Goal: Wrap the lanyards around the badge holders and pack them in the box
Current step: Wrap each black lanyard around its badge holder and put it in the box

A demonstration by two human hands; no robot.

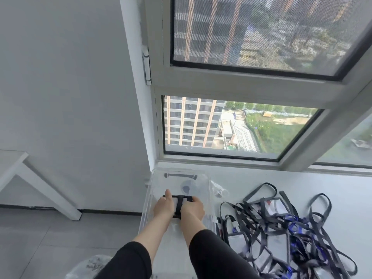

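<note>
A clear plastic box [208, 186] stands on the white table by the window. Inside it, both my hands hold one badge holder [179, 204] wrapped in its black lanyard. My left hand [164, 206] grips its left side, thumb stretched along the top edge. My right hand [193, 207] grips its right side, fingers curled round it. To the right of the box lies a tangled pile of badge holders with black and blue lanyards [281, 234].
A small crumpled clear bag [220, 191] lies right of the box. The window frame [221, 158] rises just behind. A white table leg [46, 190] slants at left over the grey floor. A crumpled plastic bag [88, 266] sits at the bottom left.
</note>
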